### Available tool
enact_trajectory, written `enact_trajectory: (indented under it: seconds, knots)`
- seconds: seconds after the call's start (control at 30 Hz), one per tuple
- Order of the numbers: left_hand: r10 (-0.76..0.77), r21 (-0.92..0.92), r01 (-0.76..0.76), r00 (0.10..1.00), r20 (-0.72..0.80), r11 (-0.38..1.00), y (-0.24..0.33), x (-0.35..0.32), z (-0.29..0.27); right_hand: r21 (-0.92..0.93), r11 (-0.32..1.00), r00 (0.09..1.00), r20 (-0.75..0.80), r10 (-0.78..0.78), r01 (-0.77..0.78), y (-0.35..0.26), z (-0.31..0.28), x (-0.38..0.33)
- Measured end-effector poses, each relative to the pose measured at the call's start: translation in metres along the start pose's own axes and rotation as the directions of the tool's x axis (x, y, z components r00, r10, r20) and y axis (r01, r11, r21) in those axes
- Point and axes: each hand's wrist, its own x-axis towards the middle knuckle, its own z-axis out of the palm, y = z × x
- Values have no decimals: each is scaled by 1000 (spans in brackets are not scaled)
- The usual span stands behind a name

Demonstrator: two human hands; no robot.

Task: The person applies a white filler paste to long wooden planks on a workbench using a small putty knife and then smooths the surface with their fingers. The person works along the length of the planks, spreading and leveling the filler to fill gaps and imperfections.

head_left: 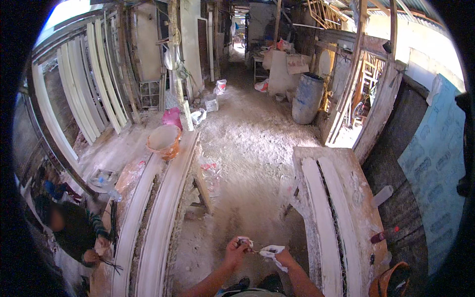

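My left hand [234, 253] is closed, its fingers pinched round a small whitish and dark piece that is too small to name. Just to its right, my right hand [284, 258] grips a crumpled white cloth or bag [272, 251], whose end hangs below the fingers. A thin strand seems to run between the two hands. Both hands are held in front of my body, over the dusty floor between two benches. Long white plaster moulding strips [162, 218] lie along the left bench. More white strips [341, 218] lie on the right bench [352, 159].
At the left bench's far end stands an orange bucket [164, 140]. A co-worker [74, 227] sits at left, hands near dark strands. On the right are a red-capped bottle [384, 234] and an orange container [391, 282]. A blue barrel [308, 99] stands farther off. White strips [81, 89] lean at left.
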Motion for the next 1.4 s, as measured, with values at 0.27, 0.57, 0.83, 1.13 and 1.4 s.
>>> enact_trajectory:
  seconds: [0.27,0.57,0.83,1.13,1.4]
  knots:
    - [-90,-59,87,994,-67,994,-12,75,9,-82,989,992,6,-123,123,-16,-41,51]
    - [-42,86,58,983,-179,995,-16,247,50,-285,941,931,-256,-259,184,-40,-171,169]
    - [-42,168,53,997,-67,984,2,397,177,-500,850,660,-584,-472,166,-99,-364,213]
    - [-204,323,142,965,166,936,-13,499,269,-359,932,262,-905,-335,-46,-107,-525,233]
    - [-422,492,260,870,255,831,-49,610,318,-275,848,322,-938,-132,-453,-87,-564,251]
